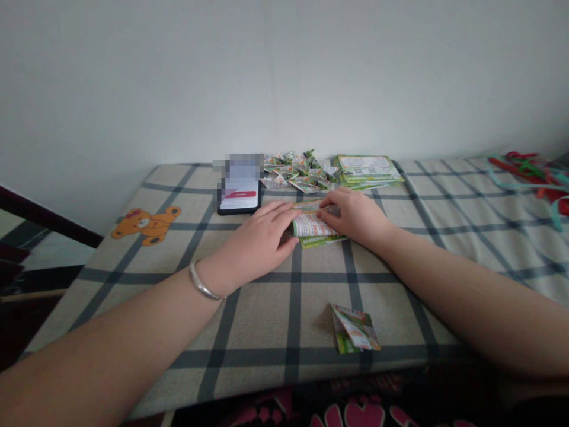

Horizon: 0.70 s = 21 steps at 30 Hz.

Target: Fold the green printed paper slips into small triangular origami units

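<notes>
A printed green-and-white leaflet (311, 224), partly folded over, lies on the table between my hands. My left hand (267, 236) holds its left end, thumb at the lower edge and fingers along the top. At the right end, the bent fingers of my right hand (353, 214) press on the paper and hide part of it. Nearer the table's front edge rests a small folded paper piece (355, 329), apart from both hands. Beyond my hands is a cluster of similar folded paper pieces (302, 171), beside a stack of flat leaflets (368, 169).
A phone (240, 190) with a lit screen lies left of the folded pieces. A flat bear figure (146, 225) is on the checked tablecloth (262, 320) at left. Coloured ribbons (533, 178) lie at far right. A wall (284, 77) stands behind the table.
</notes>
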Motion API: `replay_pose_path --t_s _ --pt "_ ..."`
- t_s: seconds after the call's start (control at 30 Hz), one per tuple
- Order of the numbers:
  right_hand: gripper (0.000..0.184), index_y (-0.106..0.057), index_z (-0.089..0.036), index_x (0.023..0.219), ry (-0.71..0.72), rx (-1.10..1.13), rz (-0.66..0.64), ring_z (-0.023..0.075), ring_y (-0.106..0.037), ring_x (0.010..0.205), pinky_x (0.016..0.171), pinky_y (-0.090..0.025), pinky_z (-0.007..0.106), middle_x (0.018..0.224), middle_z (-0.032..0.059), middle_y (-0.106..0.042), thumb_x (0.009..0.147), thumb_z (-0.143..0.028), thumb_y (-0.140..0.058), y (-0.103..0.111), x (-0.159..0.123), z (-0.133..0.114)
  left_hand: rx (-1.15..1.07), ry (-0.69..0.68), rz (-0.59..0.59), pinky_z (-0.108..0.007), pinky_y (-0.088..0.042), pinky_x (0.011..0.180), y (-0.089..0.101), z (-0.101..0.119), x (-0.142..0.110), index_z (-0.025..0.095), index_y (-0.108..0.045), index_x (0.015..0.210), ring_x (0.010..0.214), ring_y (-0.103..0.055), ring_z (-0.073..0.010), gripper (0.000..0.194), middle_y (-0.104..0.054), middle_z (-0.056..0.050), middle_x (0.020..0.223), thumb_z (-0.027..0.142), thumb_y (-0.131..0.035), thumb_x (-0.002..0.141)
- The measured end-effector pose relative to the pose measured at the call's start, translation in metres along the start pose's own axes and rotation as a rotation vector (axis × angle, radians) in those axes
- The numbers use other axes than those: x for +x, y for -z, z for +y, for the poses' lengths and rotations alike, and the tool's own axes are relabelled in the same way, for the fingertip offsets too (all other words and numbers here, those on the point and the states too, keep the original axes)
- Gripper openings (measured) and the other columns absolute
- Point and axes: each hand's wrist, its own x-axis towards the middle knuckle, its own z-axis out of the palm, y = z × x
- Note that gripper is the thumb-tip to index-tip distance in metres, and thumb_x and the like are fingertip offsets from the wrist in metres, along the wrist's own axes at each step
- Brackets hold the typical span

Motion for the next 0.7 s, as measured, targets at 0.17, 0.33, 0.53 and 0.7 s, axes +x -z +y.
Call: replay_pose_path --t_s 0.17,0.33,0.53,0.7 --pt "0.02 -0.065 -0.017 0.091 0.051 0.019 -0.045 0.0204 -0.061 0.084 0.07 -0.041 0.029 0.093 0.0077 -0.068 0.088 -0.036 -0.059 0.0 -0.001 0.002 -0.041 -0.003 -0.018 -0.045 -0.036 0.115 -0.001 -0.003 0.0 0.011 -0.046 0.137 0.134 -0.045 -0.0254 0.054 -0.053 -0.013 0.141 0.034 -0.059 0.09" --pt "0.021 -0.064 -0.018 0.088 0.085 0.012 -0.077 0.0198 -0.061 0.083 0.068 -0.039 0.029 0.092 0.0066 -0.068 0.09 -0.037 -0.057 0.0 -0.004 -0.001 -0.056 -0.011 -0.016 -0.047 -0.039 0.112 0.004 0.001 -0.001 0.012 -0.049 0.134 0.13 -0.048 -0.0272 0.05 -0.056 -0.014 0.136 0.042 -0.052 0.094" --pt "0.015 -0.063 -0.019 0.083 0.017 0.014 -0.092 0.0176 -0.058 0.074 0.061 -0.035 0.027 0.083 0.0046 -0.067 0.088 -0.032 -0.058 0.004 -0.005 -0.008 -0.056 0.03 -0.003 -0.045 -0.044 0.105 0.009 0.005 -0.001 0.014 -0.056 0.122 0.12 -0.054 -0.0258 0.036 -0.062 -0.012 0.124 0.037 -0.053 0.094" --pt "0.013 -0.063 -0.019 0.082 -0.018 0.028 -0.079 0.0171 -0.058 0.073 0.06 -0.034 0.026 0.081 0.004 -0.067 0.087 -0.031 -0.059 0.003 -0.004 -0.008 0.004 0.051 -0.017 -0.046 -0.044 0.103 0.01 0.008 0.003 0.014 -0.062 0.114 0.113 -0.056 -0.0255 0.033 -0.064 -0.01 0.117 0.038 -0.047 0.097"
